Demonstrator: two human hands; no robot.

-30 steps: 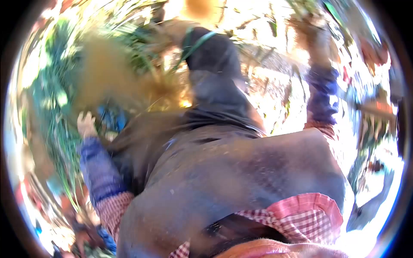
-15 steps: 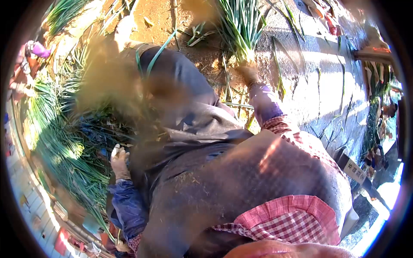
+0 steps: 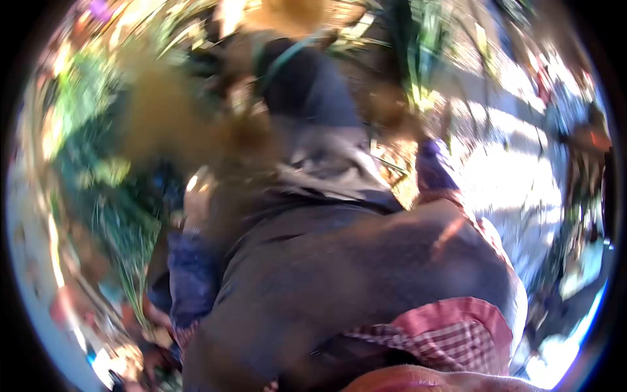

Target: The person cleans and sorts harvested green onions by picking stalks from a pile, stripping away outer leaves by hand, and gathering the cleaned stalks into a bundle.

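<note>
The picture is smeared by motion. My right hand (image 3: 403,123), blurred, is at the pale root end of a bunch of long green leaves (image 3: 423,65), its fingers seemingly closed round it. The leaves point away from me. On the left, my left hand (image 3: 198,189) hangs beside my thigh, near a big heap of green leafy stalks (image 3: 108,176). Its fingers are too blurred to read, and nothing clear shows in them. A green strand (image 3: 287,57) lies across my dark-clad knee.
Wet, sunlit ground (image 3: 509,157) with scattered leaves stretches to the right. More stalks (image 3: 571,215) and blurred objects line the far right edge. Brown smears on the lens hide parts of the upper left and top. My dark apron (image 3: 339,261) fills the lower middle.
The view has swung and blurred again. Over the last second my right hand and the leafy bunch came inward from the far right; since the middle frame they appear slightly farther right.
</note>
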